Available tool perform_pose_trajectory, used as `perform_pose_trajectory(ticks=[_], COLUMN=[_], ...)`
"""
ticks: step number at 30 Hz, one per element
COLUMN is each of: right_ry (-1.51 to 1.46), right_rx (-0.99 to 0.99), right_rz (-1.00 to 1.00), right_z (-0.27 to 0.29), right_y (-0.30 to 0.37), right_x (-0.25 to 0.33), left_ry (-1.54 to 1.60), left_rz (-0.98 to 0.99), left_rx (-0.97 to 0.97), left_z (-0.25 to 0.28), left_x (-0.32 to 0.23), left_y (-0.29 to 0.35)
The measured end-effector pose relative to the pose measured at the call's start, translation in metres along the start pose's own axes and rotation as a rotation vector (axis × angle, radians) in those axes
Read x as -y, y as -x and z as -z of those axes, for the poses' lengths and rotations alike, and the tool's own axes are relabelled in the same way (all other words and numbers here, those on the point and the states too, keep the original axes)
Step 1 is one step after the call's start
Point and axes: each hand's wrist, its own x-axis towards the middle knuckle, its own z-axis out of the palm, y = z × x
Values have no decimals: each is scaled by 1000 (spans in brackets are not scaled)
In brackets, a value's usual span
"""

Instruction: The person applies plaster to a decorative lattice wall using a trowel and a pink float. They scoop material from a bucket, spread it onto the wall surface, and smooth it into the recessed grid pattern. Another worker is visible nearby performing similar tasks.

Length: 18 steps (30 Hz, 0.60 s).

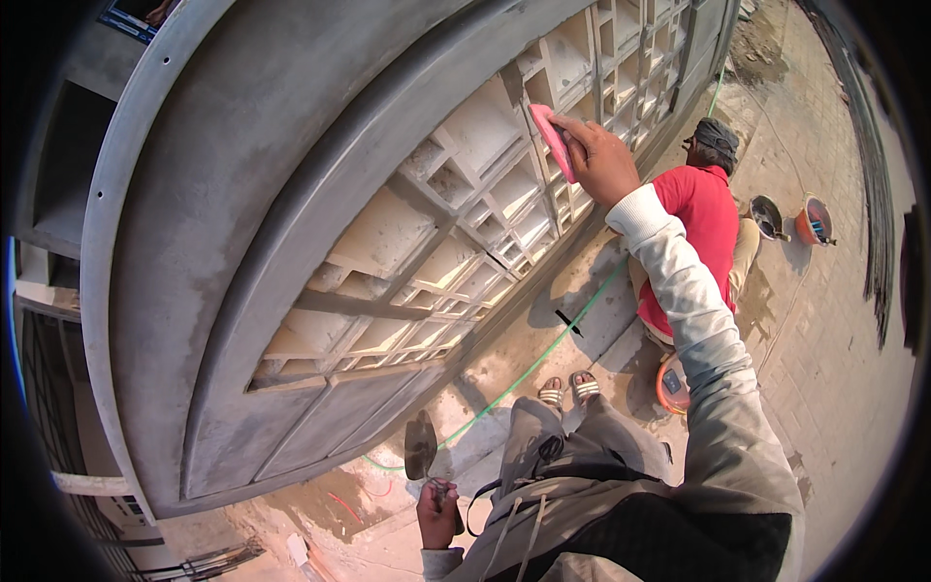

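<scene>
My right hand [598, 163], at the end of a stretched-out arm, is closed on a flat pink sponge [552, 143] with squared edges. The sponge is at the grey bars of a latticed wall panel [465, 218]; whether it touches them I cannot tell. Low beside my body, my left hand [438, 514] grips a trowel [421, 446]. Its dark, rounded blade points away from me, over the ground. Pale recesses of several sizes sit between the panel's bars, and a smooth grey plastered frame [281, 209] curves around them.
A person in a red shirt [700, 218] crouches by the wall's foot, right of my arm. Near them stand a black bucket [766, 217] and orange buckets [815, 221] [671, 384]. A green hose [529, 371] crosses the ground before my feet. Dark rods [863, 194] lie at far right.
</scene>
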Motion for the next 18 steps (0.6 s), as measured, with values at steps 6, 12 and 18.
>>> perform_pose_trajectory(ticks=[6, 12, 18], right_ry=[-1526, -1340, -1594], right_rx=[106, 22, -80], right_rz=[-790, -616, -571], right_z=[-1, -19, -37], right_y=[12, 11, 18], right_x=[14, 16, 33], left_ry=[22, -11, 115], left_rz=[-15, -52, -12], left_rx=[-8, -23, -9], left_z=[-3, -8, -6], left_x=[-2, -7, -17], left_y=[-3, -3, -3])
